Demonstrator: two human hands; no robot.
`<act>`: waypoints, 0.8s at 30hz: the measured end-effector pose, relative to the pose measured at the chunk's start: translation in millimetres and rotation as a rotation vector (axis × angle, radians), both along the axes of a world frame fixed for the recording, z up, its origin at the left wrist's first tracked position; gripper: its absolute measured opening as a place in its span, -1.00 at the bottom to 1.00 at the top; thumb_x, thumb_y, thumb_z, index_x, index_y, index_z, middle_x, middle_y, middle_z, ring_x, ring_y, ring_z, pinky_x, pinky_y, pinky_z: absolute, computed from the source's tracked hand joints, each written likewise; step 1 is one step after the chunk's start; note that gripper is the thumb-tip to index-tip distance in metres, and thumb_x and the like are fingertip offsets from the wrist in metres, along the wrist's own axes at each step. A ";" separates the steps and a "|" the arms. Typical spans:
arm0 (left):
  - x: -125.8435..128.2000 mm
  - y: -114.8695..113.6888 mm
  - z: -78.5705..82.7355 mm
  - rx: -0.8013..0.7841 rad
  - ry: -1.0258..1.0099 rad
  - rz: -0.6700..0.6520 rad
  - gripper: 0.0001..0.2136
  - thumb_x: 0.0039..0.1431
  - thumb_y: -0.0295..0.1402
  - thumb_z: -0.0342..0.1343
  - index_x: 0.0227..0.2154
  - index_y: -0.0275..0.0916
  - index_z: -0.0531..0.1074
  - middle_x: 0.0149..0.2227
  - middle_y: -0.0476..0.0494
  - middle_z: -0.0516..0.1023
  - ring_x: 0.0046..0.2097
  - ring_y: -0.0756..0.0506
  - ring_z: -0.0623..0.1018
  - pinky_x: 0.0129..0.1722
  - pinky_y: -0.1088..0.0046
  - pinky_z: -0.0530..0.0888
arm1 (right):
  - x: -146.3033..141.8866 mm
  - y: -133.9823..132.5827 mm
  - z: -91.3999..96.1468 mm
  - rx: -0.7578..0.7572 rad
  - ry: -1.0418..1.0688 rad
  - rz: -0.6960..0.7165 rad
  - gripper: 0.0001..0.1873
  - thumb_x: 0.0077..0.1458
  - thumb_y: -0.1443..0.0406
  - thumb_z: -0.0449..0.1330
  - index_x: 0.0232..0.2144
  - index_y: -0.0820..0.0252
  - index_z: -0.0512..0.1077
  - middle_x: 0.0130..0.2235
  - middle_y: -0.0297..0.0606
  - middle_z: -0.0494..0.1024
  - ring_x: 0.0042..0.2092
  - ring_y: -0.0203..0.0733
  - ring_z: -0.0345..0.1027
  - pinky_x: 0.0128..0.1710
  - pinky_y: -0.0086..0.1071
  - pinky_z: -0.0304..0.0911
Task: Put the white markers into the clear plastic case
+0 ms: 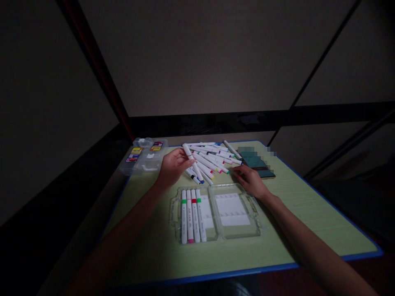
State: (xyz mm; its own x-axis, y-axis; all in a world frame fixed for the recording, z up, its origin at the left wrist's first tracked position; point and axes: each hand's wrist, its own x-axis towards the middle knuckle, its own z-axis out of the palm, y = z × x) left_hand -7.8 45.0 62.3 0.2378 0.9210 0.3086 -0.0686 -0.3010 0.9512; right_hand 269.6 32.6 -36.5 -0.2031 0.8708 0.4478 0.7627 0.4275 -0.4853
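Observation:
Between the fingers of my left hand (173,165) is a white marker (191,158), held tilted over the near left edge of a loose pile of white markers (212,155) with coloured ends. My right hand (250,181) rests at the right side of the pile, its fingers apart and slightly curled, with nothing visible in them. In front of both hands lies an opened clear plastic case (219,230). Several markers (194,213) with green, pink and red bands stand side by side in its left half. White paper (233,209) shows in the right half.
Clear plastic cases (147,158) with colourful labels sit at the table's back left. A phone-like dark teal flat object (256,162), partly pixelated, lies right of the pile. The pale green table (308,230) has a blue edge, and panelled walls rise behind it.

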 end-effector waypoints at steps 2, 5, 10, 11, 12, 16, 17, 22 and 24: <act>0.1 1.0 -1.0 -0.014 -0.017 -0.002 -0.77 -0.22 -0.40 0.19 -0.45 -0.33 0.29 -0.45 -0.05 0.48 -0.32 -0.05 0.52 -0.22 0.34 0.43 | 0.1 -0.8 1.6 0.005 -0.021 0.005 -0.75 0.00 0.37 0.00 -0.25 0.23 0.38 -0.30 -0.18 0.45 -0.31 -0.17 0.32 -0.30 -0.34 0.25; 0.9 2.7 -4.5 -0.031 -0.021 -0.026 -0.75 -0.23 -0.38 0.20 -0.44 -0.33 0.29 -0.47 -0.04 0.48 -0.36 -0.05 0.52 -0.26 0.36 0.44 | 0.3 -1.6 3.2 0.017 -0.043 0.009 -0.76 0.01 0.38 -0.01 -0.26 0.24 0.38 -0.31 -0.16 0.44 -0.29 -0.16 0.32 -0.28 -0.33 0.24; 2.9 3.3 -8.7 -0.069 0.001 -0.041 -0.74 -0.23 -0.36 0.20 -0.43 -0.34 0.31 -0.45 -0.08 0.49 -0.36 -0.06 0.52 -0.34 0.39 0.45 | 1.7 -1.5 3.0 0.037 -0.052 0.011 -0.78 0.02 0.38 -0.01 -0.28 0.23 0.38 -0.28 -0.13 0.44 -0.26 -0.12 0.32 -0.23 -0.30 0.22; 3.1 2.9 -9.0 -0.078 0.003 -0.047 -0.73 -0.23 -0.35 0.20 -0.43 -0.34 0.31 -0.45 -0.09 0.49 -0.36 -0.07 0.52 -0.35 0.40 0.45 | 2.0 -1.7 3.6 0.042 -0.045 0.004 -0.78 0.02 0.38 -0.01 -0.29 0.23 0.38 -0.28 -0.13 0.44 -0.26 -0.11 0.32 -0.23 -0.29 0.22; 3.3 2.2 -9.2 -0.089 0.003 -0.054 -0.73 -0.22 -0.35 0.20 -0.42 -0.34 0.31 -0.44 -0.10 0.50 -0.36 -0.07 0.52 -0.36 0.40 0.44 | 2.0 -2.3 4.7 0.048 -0.035 -0.005 -0.78 0.02 0.38 -0.02 -0.30 0.23 0.38 -0.29 -0.12 0.44 -0.26 -0.10 0.32 -0.23 -0.28 0.22; 3.6 -1.5 -9.9 -0.148 -0.020 -0.108 -0.75 -0.17 -0.36 0.18 -0.39 -0.35 0.31 -0.40 -0.12 0.50 -0.34 -0.07 0.52 -0.34 0.40 0.45 | -0.6 -7.5 15.0 0.078 0.045 -0.064 -0.79 0.02 0.37 -0.02 -0.31 0.23 0.38 -0.30 -0.12 0.43 -0.30 -0.11 0.31 -0.26 -0.26 0.23; 3.8 -2.5 -10.1 -0.162 -0.033 -0.123 -0.76 -0.15 -0.37 0.17 -0.38 -0.35 0.31 -0.39 -0.13 0.51 -0.33 -0.06 0.52 -0.32 0.39 0.45 | -2.5 -9.3 18.5 0.083 0.075 -0.078 -0.80 0.02 0.35 -0.01 -0.31 0.23 0.37 -0.30 -0.12 0.43 -0.30 -0.11 0.31 -0.27 -0.26 0.24; 5.9 -6.8 -10.6 -0.206 -0.079 -0.168 -0.78 -0.12 -0.39 0.15 -0.37 -0.35 0.33 -0.36 -0.14 0.51 -0.31 -0.05 0.52 -0.28 0.41 0.43 | -23.3 -21.4 35.0 0.041 0.251 -0.073 -0.78 0.09 0.23 0.00 -0.30 0.21 0.37 -0.25 -0.15 0.46 -0.29 -0.18 0.36 -0.33 -0.35 0.29; 7.4 -8.9 -10.1 -0.229 -0.089 -0.180 -0.78 -0.11 -0.39 0.15 -0.36 -0.36 0.33 -0.35 -0.15 0.51 -0.30 -0.05 0.52 -0.28 0.41 0.43 | -36.4 -29.2 41.1 -0.027 0.318 0.001 -0.76 0.10 0.18 0.00 -0.33 0.20 0.37 -0.29 -0.20 0.49 -0.30 -0.21 0.38 -0.36 -0.39 0.30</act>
